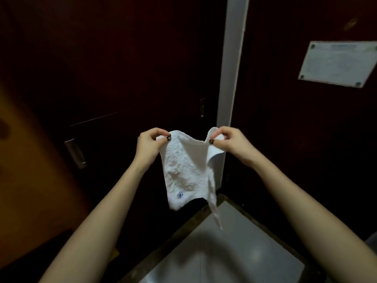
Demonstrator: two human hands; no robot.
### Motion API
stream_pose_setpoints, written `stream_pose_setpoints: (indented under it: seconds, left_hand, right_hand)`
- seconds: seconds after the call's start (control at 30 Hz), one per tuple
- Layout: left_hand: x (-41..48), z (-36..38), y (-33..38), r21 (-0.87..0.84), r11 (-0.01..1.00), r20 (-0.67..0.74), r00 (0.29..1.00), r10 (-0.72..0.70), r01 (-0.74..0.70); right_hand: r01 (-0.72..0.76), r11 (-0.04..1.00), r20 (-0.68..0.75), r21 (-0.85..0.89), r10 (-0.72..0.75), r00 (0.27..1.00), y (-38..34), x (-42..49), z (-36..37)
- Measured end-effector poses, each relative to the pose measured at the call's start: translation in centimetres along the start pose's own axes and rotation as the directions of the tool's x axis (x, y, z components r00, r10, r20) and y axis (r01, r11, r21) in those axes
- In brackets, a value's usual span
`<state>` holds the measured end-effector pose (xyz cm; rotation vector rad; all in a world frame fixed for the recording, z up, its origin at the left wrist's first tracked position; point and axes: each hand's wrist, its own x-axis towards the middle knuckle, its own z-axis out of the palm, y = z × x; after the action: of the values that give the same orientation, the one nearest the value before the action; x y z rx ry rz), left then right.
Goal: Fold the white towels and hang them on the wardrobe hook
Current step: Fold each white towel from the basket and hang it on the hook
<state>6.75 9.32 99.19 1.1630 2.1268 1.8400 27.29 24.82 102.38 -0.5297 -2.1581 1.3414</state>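
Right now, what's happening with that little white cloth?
A person is holding a small white towel up in the air in front of dark wooden doors. The left hand pinches one top corner and the right hand pinches the other. The towel sags between them and isn't neatly folded yet, and a thin strip dangles on the right side. There's a tiny blue mark near the bottom. No hook is in view.
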Motion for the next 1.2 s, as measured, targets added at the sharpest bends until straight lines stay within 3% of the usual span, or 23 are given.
stream_pose_setpoints:
  seconds: [0.17,0.27,0.5,0.7,0.9,1.2]
  left_hand:
    - [-4.7,-6.5,0.0,-0.095,0.995,-0.118,0.993,-0.028,0.017]
    - [-7.0,-10.4,-0.3,-0.142,0.989,-0.164,0.985,-0.053,0.03]
    - [-10.7,-19.7,-0.1,-0.218,0.975,-0.243,0.97,-0.012,-0.042]
    - [-12.8,-28.6,-0.7,-0.337,0.941,-0.254,0.965,-0.063,-0.027]
    - [-14.2,-37.1,-1.7,-0.445,0.895,-0.196,0.979,-0.062,-0.033]
    - [-17.0,-45.5,-3.4,-0.287,0.953,-0.238,0.971,0.026,-0.095]
  right_hand:
    - [-0.103,0.985,0.349,0.142,0.047,0.936,-4.0,-0.9,8.1]
    - [-0.033,0.994,0.47,0.102,-0.019,0.883,-6.3,-1.9,12.1]
    - [0.248,0.967,0.259,-0.061,-0.225,0.939,-10.9,-2.3,22.8]
    - [0.535,0.831,0.277,-0.154,-0.483,0.83,-15.4,-2.3,32.2]
    - [0.472,0.882,0.33,0.009,-0.448,0.831,-19.6,-2.8,39.4]
    - [0.538,0.842,0.257,-0.028,-0.514,0.818,-23.4,-4.2,48.3]
